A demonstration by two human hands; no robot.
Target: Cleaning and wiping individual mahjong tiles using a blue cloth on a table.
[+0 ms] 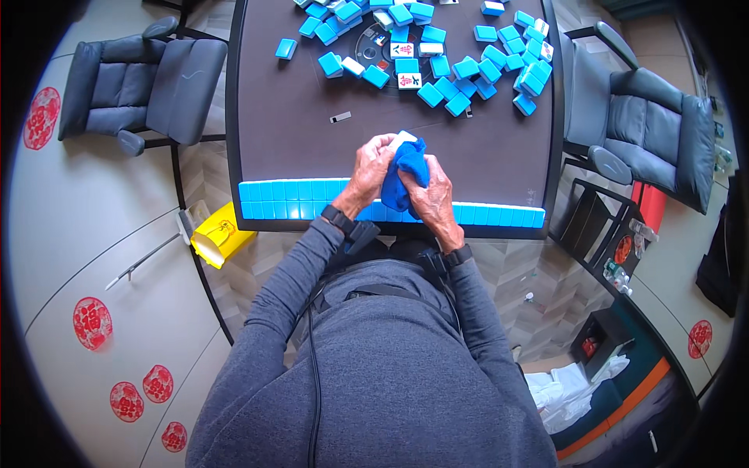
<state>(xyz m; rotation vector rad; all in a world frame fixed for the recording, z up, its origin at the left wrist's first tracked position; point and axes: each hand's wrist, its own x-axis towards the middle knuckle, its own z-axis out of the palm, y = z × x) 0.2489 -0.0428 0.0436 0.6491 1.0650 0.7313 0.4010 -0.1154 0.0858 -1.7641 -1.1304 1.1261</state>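
Both hands meet over the near part of a dark mahjong table (296, 148). Between the fingertips of my left hand (370, 173) is a mahjong tile (403, 139), its pale face partly showing. My right hand (431, 199) grips a bunched blue cloth (407, 175), which touches the tile and hangs down below the fingers. Behind my wrists, a long two-tier row of blue-backed tiles (292, 200) runs along the near edge. Many loose tiles (452, 90) lie scattered at the far side, mostly blue side up, a few showing white faces.
A round dark panel (371, 48) sits mid-table among the loose tiles. Grey armchairs stand left (148, 90) and right (632, 117). A yellow bag (222, 236) hangs by the near left corner. At the right, a dark side stand (597, 226) is close to the table.
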